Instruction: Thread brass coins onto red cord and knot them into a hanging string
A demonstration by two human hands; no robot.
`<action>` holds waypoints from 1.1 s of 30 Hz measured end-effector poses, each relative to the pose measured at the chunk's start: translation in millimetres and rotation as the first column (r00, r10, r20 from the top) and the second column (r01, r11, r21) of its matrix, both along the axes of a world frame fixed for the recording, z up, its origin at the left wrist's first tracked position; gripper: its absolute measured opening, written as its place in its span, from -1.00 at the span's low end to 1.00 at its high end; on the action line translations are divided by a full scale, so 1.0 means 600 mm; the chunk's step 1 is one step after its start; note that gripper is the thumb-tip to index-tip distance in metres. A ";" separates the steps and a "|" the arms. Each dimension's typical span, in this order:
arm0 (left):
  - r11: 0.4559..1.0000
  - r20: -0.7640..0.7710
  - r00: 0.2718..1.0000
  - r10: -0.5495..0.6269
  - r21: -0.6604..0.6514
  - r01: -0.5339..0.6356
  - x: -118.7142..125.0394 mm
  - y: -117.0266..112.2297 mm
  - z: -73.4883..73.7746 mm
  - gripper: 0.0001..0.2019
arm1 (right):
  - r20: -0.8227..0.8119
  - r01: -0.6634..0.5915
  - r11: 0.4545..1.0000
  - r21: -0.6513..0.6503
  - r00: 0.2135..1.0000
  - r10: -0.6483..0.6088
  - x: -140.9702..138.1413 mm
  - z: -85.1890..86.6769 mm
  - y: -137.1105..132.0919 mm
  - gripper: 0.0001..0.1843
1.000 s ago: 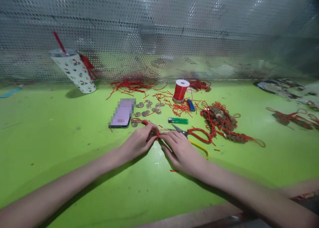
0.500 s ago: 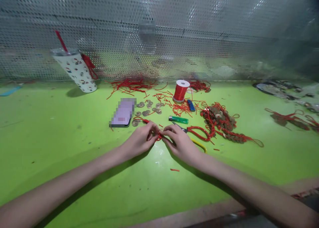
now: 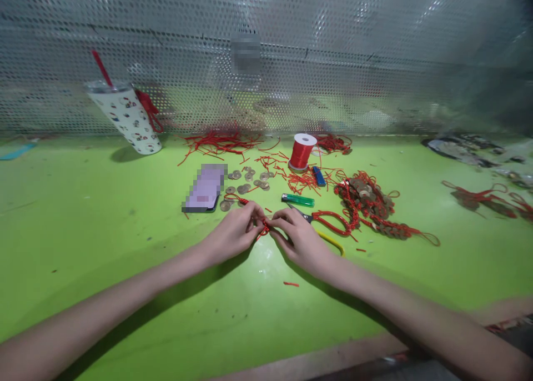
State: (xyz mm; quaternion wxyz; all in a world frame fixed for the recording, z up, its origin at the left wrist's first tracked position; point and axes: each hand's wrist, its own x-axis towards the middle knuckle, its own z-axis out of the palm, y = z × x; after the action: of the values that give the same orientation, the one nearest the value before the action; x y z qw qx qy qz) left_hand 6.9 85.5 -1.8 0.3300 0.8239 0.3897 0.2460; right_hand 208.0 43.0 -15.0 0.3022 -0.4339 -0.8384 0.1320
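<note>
My left hand (image 3: 237,231) and my right hand (image 3: 302,239) meet at the middle of the green table, fingertips pinched together. Between them is a red cord (image 3: 265,229), knotted or looped; its finer detail is too small to make out. Just behind my left hand, a red cord loop (image 3: 236,198) runs out past the fingers. Several loose holed coins (image 3: 242,189) lie beyond it. Scissors with red and yellow handles (image 3: 333,222) lie beside my right hand, their blades partly hidden by it. A green lighter (image 3: 298,200) rests right behind that hand.
A phone (image 3: 204,189) lies left of the coins. Behind stand a red cord spool (image 3: 302,152) and a tumbler with a straw (image 3: 125,117). Cord scraps surround a blue lighter (image 3: 318,176). Strung coins (image 3: 366,197) are heaped at right. A perforated metal screen (image 3: 187,75) closes the back.
Both hands keep nearly the same place and pinch. The small red loop under the fingertips has shifted slightly; everything else on the table looks the same.
</note>
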 end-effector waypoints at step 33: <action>0.976 0.023 0.987 0.159 0.145 -0.161 0.013 -0.023 -0.018 -0.88 | -0.099 0.028 0.990 -0.140 0.994 -0.042 0.004 0.001 0.003 -0.76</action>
State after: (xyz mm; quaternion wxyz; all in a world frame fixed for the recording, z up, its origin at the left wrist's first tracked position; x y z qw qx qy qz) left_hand 14.7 71.5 -12.9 0.2502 0.8103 0.4339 0.3043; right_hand 210.6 44.9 -14.6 0.3158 -0.4613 -0.8031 0.2064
